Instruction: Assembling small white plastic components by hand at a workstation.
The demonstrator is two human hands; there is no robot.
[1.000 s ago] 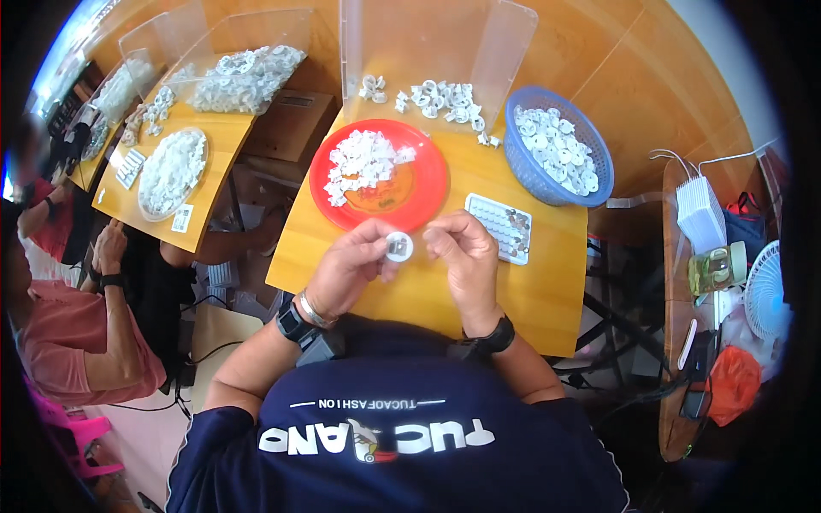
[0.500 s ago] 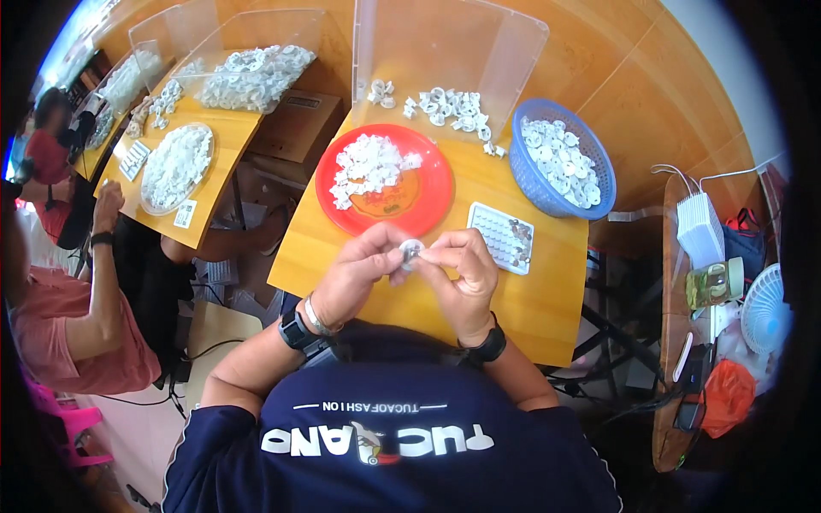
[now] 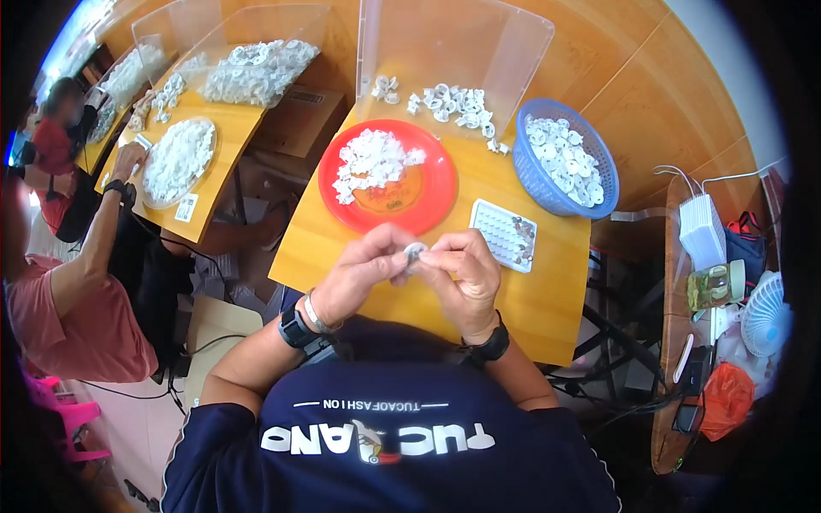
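At the far left, another person in a pink shirt (image 3: 64,312) sits at a neighbouring yellow table (image 3: 209,201) bearing a clear plate of white parts (image 3: 175,160).

Left hand (image 3: 363,274): fingers curled inward, thumb and fingertips pinched on a small pale round part (image 3: 414,251). A dark watch (image 3: 295,327) and a thin bangle sit at the wrist.

The small pale round part is held between both hands, above the near edge of the yellow worktable (image 3: 547,299), just below the red plate (image 3: 432,192).

Right hand (image 3: 462,274): fingers bent, tips closed on the same part from the right side. A dark band sits at the wrist.

Red plate: carries a heap of white parts toward its upper left.

A white grid tray (image 3: 505,235) lies just right of the hands, some cells filled.

A blue basket (image 3: 534,184) holding white parts stands at the table's right rear corner, beside a clear screen (image 3: 453,43).
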